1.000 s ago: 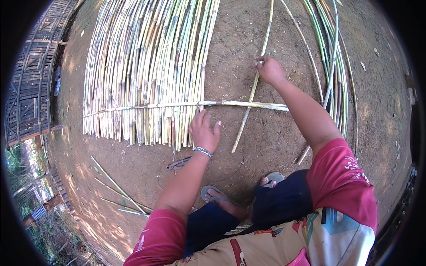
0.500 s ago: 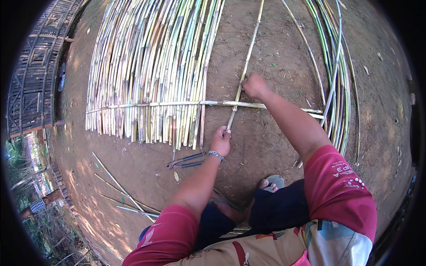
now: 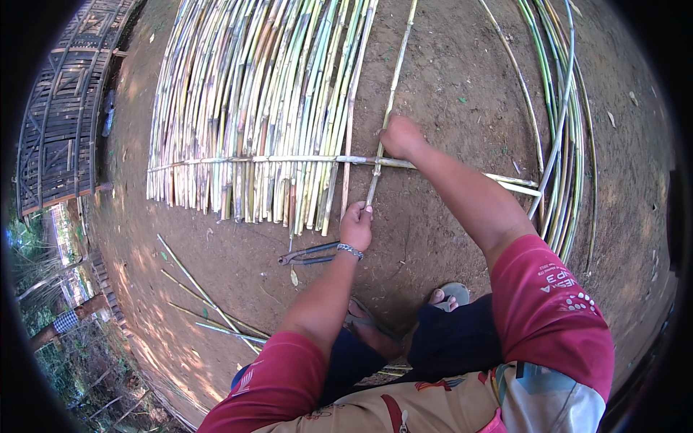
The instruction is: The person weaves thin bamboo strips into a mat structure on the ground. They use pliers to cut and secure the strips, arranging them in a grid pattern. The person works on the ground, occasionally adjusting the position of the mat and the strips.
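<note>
Left hand (image 3: 356, 225): fingers closed around the near end of a single bamboo strip (image 3: 393, 94), gripping it just short of its cut tip. Right hand (image 3: 401, 136): clenched over the same strip further up, at the point where it crosses the horizontal crosspiece (image 3: 289, 159). The strip runs away from the person, lying just beside the right edge of the laid mat (image 3: 253, 108) with a narrow gap of bare soil between.

Progress, as judged: a broad run of strips already lies side by side across the crosspiece, forming the left portion of the panel. The held strip is the next in line and is not yet tight against its neighbour. To its right the crosspiece is bare as far as its end, so a fair stretch appears to remain unfilled.

Surroundings: a bundle of long green strips (image 3: 563, 108) curves along the right, well apart. A pair of pliers (image 3: 309, 254) lies on the ground just beside the left wrist. Loose offcuts (image 3: 202, 296) lie lower left. A woven bamboo fence (image 3: 65, 115) stands at far left. Nothing obstructs the strip's path.
</note>
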`<action>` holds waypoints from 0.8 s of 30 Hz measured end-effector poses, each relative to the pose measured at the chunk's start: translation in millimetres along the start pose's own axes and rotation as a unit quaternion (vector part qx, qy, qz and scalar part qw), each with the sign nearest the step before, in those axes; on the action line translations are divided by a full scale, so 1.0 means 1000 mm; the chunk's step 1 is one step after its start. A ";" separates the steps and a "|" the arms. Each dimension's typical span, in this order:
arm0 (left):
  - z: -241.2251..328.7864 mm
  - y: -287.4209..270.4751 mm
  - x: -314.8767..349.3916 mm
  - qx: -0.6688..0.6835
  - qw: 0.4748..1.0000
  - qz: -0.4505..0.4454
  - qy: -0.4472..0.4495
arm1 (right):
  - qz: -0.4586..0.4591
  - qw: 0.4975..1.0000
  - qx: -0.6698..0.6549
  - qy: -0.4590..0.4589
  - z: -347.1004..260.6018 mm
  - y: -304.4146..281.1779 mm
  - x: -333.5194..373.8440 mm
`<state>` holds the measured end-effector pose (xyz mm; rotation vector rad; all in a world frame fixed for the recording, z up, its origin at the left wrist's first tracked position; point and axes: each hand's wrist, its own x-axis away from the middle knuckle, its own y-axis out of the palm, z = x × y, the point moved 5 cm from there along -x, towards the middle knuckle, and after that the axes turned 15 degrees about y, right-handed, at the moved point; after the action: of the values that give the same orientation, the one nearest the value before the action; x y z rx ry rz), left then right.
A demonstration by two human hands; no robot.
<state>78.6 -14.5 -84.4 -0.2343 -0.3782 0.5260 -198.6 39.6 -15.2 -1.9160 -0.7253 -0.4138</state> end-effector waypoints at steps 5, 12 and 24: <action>0.026 0.008 -0.002 0.150 0.979 -0.053 -0.129 | -0.005 1.000 -0.022 0.014 0.005 0.000 -0.003; 0.032 -0.009 -0.020 0.176 0.960 -0.119 -0.184 | -0.035 0.972 -0.232 -0.008 0.042 0.028 -0.019; 0.044 -0.006 -0.005 -0.256 0.964 0.064 0.038 | 0.022 0.994 -0.104 0.026 0.007 0.014 -0.005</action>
<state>58.8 -16.9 -44.2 -0.7804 -0.4210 0.5368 -193.6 40.1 -30.9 -2.1038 -0.6254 -0.5276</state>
